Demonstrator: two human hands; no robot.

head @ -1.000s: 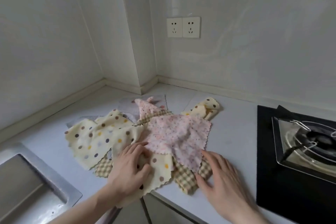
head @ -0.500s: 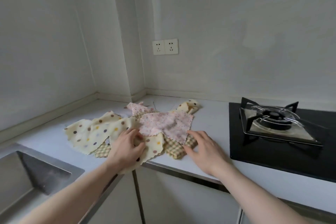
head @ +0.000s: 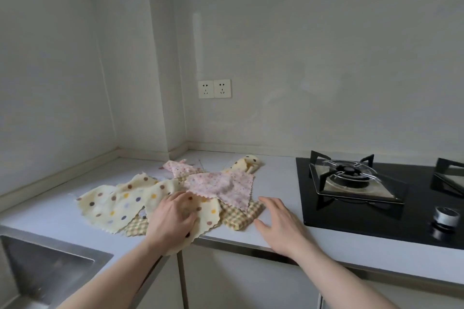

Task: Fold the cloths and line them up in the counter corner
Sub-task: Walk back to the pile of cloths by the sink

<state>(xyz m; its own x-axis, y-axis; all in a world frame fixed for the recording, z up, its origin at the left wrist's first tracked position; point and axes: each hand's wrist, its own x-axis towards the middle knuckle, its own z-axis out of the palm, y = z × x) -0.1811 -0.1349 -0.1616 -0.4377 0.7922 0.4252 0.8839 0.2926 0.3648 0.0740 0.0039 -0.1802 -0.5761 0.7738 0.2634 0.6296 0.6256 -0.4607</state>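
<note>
The pale counter (head: 276, 183) fills the middle of the view, running into a corner at about 11 o'clock under the grey walls (head: 326, 57). At 3 o'clock sits the black gas hob (head: 376, 213), its near burner grate (head: 349, 178) well apart from the cloths and a round knob (head: 447, 216) at its front edge. At 8 o'clock the steel sink (head: 45, 271) is sunk into the counter.

The cloths lie in an unfolded, overlapping heap at the counter's front edge, near the centre of the view and short of the corner. The largest is the cream polka-dot cloth (head: 113, 203), spread towards 9 o'clock, with its near edge hanging over the counter lip. On top, towards 1 o'clock of the heap, lies the pink speckled cloth (head: 223, 185). The yellow checked cloth (head: 241, 218) peeks out beneath both. A second small cream dotted cloth (head: 247, 162) is bunched at 12 o'clock of the heap.

The left hand (head: 170, 221) rests on the polka-dot cloth, fingers curled and gathering the fabric beneath them. The right hand (head: 278, 223) lies flat on the bare counter just beside the checked cloth, fingers relaxed and spread, holding nothing.

A double wall socket (head: 214, 88) sits above the corner at 12 o'clock.
</note>
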